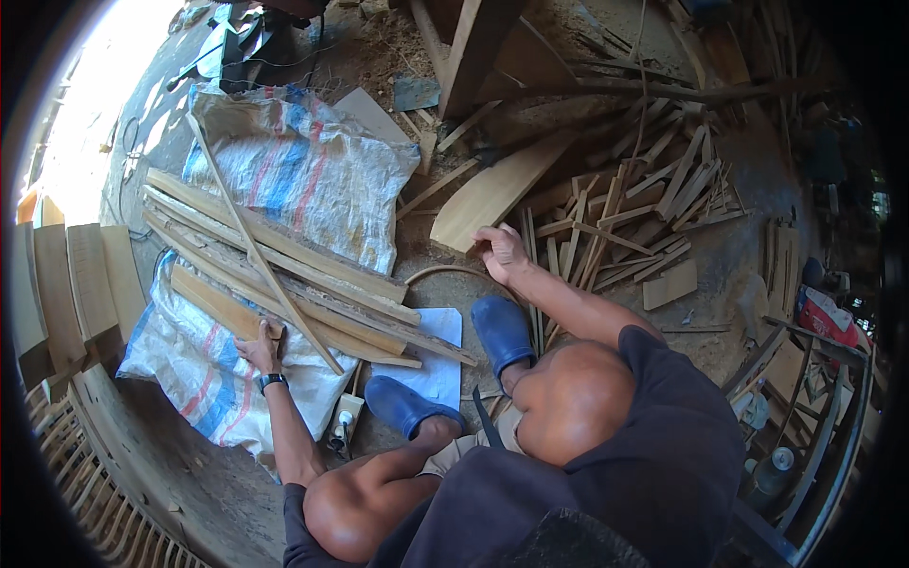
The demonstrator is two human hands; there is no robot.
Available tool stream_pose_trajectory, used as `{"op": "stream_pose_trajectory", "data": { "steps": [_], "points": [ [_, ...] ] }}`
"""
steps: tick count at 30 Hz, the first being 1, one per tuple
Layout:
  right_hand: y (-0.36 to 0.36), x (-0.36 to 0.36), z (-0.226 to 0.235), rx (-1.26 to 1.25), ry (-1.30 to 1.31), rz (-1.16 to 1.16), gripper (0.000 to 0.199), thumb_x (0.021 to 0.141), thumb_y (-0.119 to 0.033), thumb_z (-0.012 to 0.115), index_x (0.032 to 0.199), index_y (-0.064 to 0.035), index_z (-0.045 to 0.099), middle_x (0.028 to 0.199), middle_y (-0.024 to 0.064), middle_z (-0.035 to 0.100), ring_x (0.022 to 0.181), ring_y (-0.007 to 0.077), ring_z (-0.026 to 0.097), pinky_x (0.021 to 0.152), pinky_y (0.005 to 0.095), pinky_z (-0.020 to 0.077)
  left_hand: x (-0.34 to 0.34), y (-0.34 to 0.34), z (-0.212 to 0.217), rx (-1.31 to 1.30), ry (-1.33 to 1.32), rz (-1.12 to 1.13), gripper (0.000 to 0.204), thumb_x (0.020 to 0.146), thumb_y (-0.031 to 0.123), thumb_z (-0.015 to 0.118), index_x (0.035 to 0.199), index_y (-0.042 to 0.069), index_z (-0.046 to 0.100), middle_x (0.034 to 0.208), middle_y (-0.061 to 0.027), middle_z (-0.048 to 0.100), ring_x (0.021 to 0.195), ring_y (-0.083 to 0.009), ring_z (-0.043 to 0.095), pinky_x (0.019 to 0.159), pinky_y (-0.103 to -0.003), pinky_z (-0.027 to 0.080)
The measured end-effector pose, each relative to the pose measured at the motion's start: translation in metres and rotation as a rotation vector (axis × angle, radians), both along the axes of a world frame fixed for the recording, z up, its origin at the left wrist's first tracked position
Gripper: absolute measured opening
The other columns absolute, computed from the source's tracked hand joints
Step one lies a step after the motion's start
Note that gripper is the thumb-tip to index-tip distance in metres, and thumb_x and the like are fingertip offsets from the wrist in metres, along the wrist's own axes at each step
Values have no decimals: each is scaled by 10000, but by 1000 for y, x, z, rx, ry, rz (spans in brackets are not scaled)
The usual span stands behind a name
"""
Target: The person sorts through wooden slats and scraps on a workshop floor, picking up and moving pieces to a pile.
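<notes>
A dusty workshop floor (pixel 445 284) spread under the crouching person, and across it lay a striped blue, red and white woven plastic sack (pixel 303 180) bearing a stack of long rough wooden slats (pixel 284 270), which looked like the sorted share of the work. To the right a far looser heap of short wooden offcuts (pixel 634 208) lay scattered and seemingly untouched, so most of the sorting appeared left to do. A broad pale wooden plank (pixel 497 189) rested between the two piles. The left hand (pixel 260 346) pressed flat, fingers spread, on the near end of the slats, gripping nothing. The right hand (pixel 502 251) reached to the plank's lower end; whether it was closing on the plank or only touching it could not be told.
</notes>
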State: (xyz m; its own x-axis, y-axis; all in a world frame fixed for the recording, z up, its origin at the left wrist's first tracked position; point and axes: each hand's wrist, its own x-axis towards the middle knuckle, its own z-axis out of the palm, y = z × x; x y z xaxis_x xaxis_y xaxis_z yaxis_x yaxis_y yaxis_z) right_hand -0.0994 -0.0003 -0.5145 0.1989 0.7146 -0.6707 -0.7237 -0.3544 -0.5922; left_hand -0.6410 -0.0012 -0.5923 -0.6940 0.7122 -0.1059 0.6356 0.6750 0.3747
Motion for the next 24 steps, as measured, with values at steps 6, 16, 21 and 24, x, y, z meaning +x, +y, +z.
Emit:
{"op": "stream_pose_trajectory", "data": {
  "steps": [6, 16, 21, 24],
  "points": [
    [-39, -13, 38, 26, 349, 296, 601, 793, 28, 677, 1332, -118, 456, 1197, 52, 582, 1139, 220, 556, 984, 416, 458, 13, 1, 10, 316, -480, 13, 1121, 692, 257, 877, 1447, -84, 121, 1285, -252, 477, 1131, -344, 543, 966, -393, 470],
    [-76, -52, 26, 89, 374, 1002, 691, 757, -5, 737, 1385, -51, 454, 1330, 79, 553, 1256, 216, 497, 1086, 357, 351, 4, -11, 5, 424, -319, -87, 1195, 596, 251, 926, 1448, -69, 150, 1277, -256, 485, 1153, -345, 515, 1051, -392, 397],
    [-84, -86, 28, 127, 255, 1226, 717, 757, 11, 714, 1410, -38, 421, 1321, 91, 550, 1228, 215, 512, 1055, 364, 395, 18, -16, 11, 427, -399, -99, 1057, 715, 198, 845, 1477, 1, 138, 1349, -268, 439, 1234, -338, 479, 1065, -398, 379],
    [-51, -110, 44, 232, 170, 1322, 708, 767, 12, 689, 1414, -15, 403, 1305, 93, 553, 1200, 208, 528, 1007, 353, 443, 32, -11, 9, 477, -604, -81, 950, 831, 160, 766, 1505, 56, 105, 1303, -226, 510, 1157, -272, 552, 1011, -356, 431]
  ]
}}
